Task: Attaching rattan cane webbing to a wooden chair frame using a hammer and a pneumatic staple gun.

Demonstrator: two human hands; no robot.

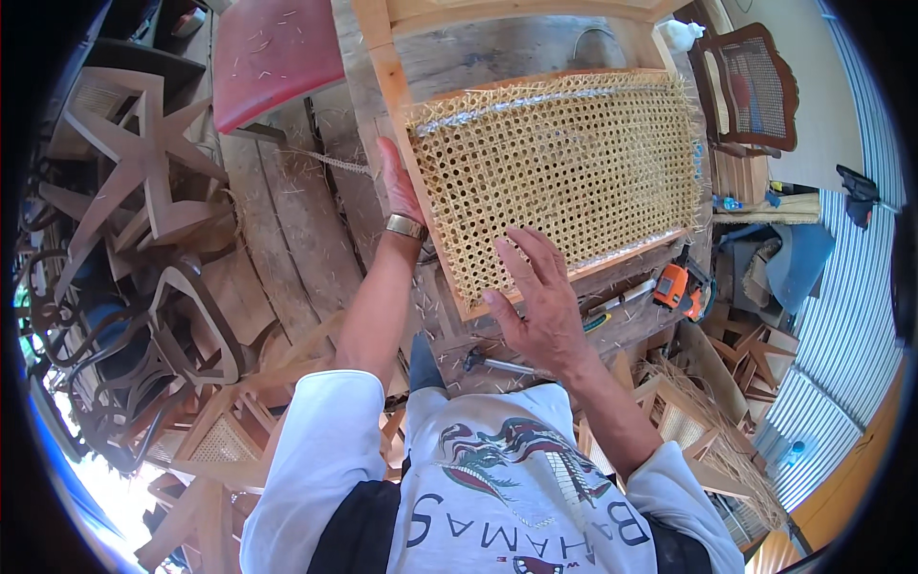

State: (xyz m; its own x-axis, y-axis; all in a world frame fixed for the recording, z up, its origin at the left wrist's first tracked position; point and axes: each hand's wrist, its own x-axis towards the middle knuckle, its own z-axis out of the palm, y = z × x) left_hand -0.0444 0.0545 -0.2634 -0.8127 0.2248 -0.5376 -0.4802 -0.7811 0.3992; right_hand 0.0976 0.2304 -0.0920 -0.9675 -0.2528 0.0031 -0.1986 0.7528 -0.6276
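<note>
A light wooden chair frame [387,72] lies on the worktable, with a panel of woven cane webbing [564,172] across it. Frayed cane ends stick out along the panel's edges, and whitish strips run along its far and near sides. My left hand [400,182] holds the frame's left rail from the outside; part of its fingers is hidden by the wood. Over the near left part of the webbing, my right hand [543,316] lies with fingers spread and nothing in it.
Near the table's front edge lie a hammer-like tool [502,365], a slim tool with a light shaft [626,297] and an orange-and-black tool [672,287]. A red padded seat [277,57] is at the far left. Wooden chair parts [143,153] are piled left; a cane-backed chair [755,91] stands right.
</note>
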